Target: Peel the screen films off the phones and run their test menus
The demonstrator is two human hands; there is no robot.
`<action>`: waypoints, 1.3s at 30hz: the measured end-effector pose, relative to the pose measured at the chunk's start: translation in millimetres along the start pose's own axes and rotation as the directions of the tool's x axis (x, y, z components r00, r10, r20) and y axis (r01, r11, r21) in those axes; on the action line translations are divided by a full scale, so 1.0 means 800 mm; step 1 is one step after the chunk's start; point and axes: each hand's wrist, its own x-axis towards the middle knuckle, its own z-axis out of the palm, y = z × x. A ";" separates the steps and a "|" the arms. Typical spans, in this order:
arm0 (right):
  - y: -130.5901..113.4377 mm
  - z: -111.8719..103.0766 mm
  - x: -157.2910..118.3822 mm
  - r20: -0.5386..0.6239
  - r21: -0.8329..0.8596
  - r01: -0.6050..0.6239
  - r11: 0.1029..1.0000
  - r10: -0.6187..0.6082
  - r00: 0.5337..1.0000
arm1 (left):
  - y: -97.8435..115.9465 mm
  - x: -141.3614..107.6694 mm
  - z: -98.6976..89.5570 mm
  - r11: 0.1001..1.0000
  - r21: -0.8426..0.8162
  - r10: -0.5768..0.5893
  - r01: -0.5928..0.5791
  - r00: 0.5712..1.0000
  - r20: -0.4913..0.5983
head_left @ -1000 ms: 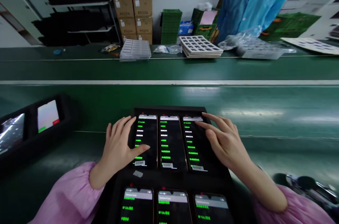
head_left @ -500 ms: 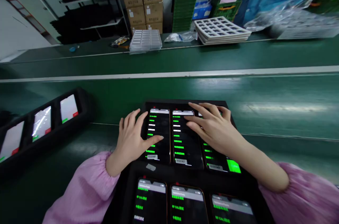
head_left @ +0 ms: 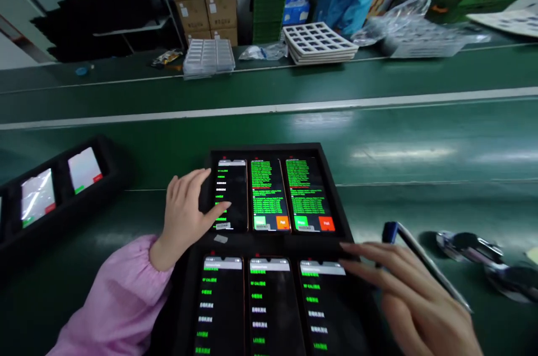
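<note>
**Two Bare Hands Over a Bank of Lit Smartphones**

A person's left hand (head_left: pixel 182 221), at 8 o'clock, spreads thumb and fingers loosely over the smartphone at the tray's 11 o'clock (head_left: pixel 236 190); the right hand (head_left: pixel 437 300), between 4 and 5, extends parted fingers over the top of the smartphone at the tray's 5 o'clock (head_left: pixel 325 303). Neither grips anything; whether skin meets glass cannot be told. The black tray (head_left: pixel 273 245) lies at 6 o'clock on a green desk (head_left: pixel 420 143). Good handling would seem to favour light single-fingertip taps, spare fingers lifted, each screen read first. The count: six smartphones in two rows of three; two green buttons (head_left: pixel 301 222); two Fail buttons (head_left: pixel 325 224); near 9 o'clock, a second tray (head_left: pixel 84 204) plainly showing two phones (head_left: pixel 84 170).
</note>
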 end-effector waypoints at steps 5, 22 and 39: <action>-0.039 0.015 -0.077 0.031 0.028 -0.057 0.998 0.056 0.998 | 0.035 -0.080 -0.055 0.998 -0.066 0.024 -0.009 0.973 0.228; -0.072 0.026 -0.073 0.051 -0.220 -0.087 0.972 0.101 0.994 | 0.082 -0.201 -0.092 0.992 0.043 -0.129 0.122 0.956 0.265; -0.073 0.018 -0.013 0.031 -0.154 -0.040 0.987 0.045 0.998 | 0.087 -0.195 -0.098 0.987 0.140 -0.123 0.080 0.936 0.328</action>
